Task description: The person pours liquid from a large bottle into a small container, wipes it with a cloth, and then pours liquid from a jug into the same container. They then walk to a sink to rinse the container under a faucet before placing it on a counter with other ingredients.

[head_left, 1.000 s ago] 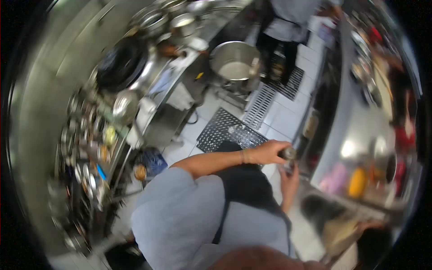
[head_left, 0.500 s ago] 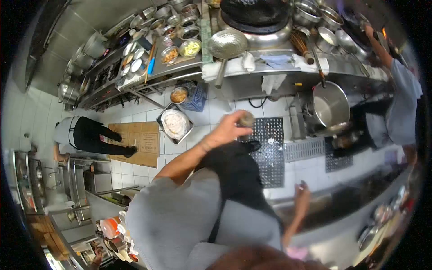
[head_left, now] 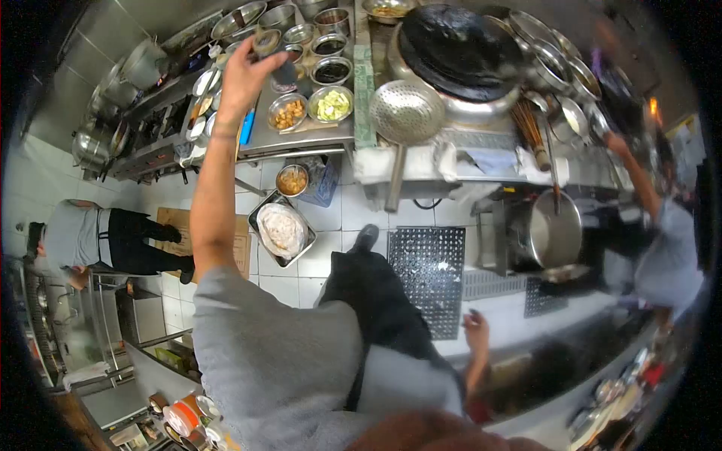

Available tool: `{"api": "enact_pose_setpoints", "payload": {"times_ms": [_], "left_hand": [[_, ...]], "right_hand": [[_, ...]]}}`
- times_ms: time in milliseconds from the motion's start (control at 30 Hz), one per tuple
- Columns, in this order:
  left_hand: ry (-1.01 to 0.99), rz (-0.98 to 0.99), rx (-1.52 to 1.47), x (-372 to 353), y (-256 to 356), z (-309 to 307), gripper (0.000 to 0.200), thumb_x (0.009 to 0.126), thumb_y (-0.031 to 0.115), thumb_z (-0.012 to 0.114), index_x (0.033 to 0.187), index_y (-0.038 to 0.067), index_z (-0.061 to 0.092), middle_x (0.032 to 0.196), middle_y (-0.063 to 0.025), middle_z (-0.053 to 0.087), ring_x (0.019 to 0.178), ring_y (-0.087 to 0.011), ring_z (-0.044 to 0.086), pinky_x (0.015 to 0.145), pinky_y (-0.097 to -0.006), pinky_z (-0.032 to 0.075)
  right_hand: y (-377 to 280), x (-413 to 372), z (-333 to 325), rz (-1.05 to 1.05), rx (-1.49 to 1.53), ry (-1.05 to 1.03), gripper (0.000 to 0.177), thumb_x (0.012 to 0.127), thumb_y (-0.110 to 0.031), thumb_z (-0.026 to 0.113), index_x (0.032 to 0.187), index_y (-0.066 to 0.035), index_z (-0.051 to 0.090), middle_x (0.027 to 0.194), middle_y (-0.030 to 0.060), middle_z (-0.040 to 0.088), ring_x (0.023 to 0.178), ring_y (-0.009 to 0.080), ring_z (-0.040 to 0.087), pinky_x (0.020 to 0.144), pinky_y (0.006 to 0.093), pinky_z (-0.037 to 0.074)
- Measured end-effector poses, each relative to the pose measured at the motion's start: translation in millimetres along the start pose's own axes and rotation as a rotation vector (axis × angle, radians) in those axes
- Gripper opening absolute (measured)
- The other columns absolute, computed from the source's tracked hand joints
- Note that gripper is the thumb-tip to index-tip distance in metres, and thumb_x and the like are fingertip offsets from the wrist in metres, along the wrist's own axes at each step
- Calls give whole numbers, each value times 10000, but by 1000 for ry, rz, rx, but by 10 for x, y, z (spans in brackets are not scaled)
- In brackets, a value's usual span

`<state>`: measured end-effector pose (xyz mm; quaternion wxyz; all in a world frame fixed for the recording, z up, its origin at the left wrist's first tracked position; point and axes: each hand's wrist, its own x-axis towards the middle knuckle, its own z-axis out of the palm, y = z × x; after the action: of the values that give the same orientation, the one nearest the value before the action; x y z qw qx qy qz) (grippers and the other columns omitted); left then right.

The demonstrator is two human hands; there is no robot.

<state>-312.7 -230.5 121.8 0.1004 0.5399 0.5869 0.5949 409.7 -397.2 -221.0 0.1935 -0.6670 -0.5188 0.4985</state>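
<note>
My left hand (head_left: 244,81) is stretched out over the steel counter at the upper left. Its thumb and fingers are closed round a small jar (head_left: 267,43), its round top towards me and a dark body showing under the thumb. Just below and right of it stand a bowl of browned chunks (head_left: 288,114) and a bowl of pale green pieces (head_left: 331,104). My right hand (head_left: 476,332) hangs low beside my body, above the floor, fingers curled. A small dark spot shows at its fingertips, too small to name.
A perforated ladle (head_left: 407,113) rests near a black wok (head_left: 459,52). On the floor stand a tray with a pale mass (head_left: 281,230), a blue crate (head_left: 325,183) and a rubber mat (head_left: 426,278). A big pot (head_left: 555,229) stands right. Co-workers are at left (head_left: 113,237) and right (head_left: 669,248).
My left hand has swung from over the floor in front of me up and left to the counter, carrying the small jar. My view has shifted, and my right hand appears further left.
</note>
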Motion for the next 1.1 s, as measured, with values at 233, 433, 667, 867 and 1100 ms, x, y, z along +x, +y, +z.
{"api": "enact_pose_setpoints", "payload": {"times_ms": [233, 433, 667, 867, 1100], "left_hand": [[35, -173, 499, 1495, -2039, -210, 633, 805, 394, 864, 1208, -52, 665, 1011, -157, 767, 900, -213, 733, 813, -358, 572], [107, -301, 489, 1982, -3953, -10, 593, 780, 397, 866, 1145, -42, 707, 933, -193, 762, 729, -254, 742, 732, -400, 587], [75, -370, 543, 1984, -4043, 202, 576, 748, 342, 873, 1183, 0, 713, 1058, -189, 767, 991, -318, 741, 898, -407, 559], [10, -405, 590, 1910, -4332, 327, 645, 741, 370, 883, 1203, -33, 684, 1133, -234, 737, 1064, -359, 717, 932, -420, 553], [-119, -379, 611, 1831, -4412, 244, 798, 735, 385, 906, 1342, -36, 603, 1227, -242, 707, 1151, -354, 689, 1016, -408, 528]], "right_hand": [[65, 578, 724, 262, -216, -105, 373, 986, -294, 672, 1222, -5, 682, 858, 127, 737, 721, 194, 703, 565, 347, 533], [870, 432, 1095, -28, -872, -513, 588, 960, -406, 656, 1434, -90, 509, 1293, 114, 614, 1196, 272, 602, 1041, 438, 465], [1187, 134, 1117, 163, -456, -416, 591, 919, -459, 685, 1350, -74, 560, 1271, 101, 579, 1093, 206, 604, 974, 405, 442], [578, 497, 1080, -470, -912, -270, 355, 979, -230, 662, 1258, -9, 654, 992, 122, 729, 812, 230, 699, 674, 365, 559], [-995, 807, 1056, 376, 43, -61, 422, 990, -212, 672, 1334, 26, 621, 912, 160, 752, 741, 185, 703, 650, 348, 538]]}}
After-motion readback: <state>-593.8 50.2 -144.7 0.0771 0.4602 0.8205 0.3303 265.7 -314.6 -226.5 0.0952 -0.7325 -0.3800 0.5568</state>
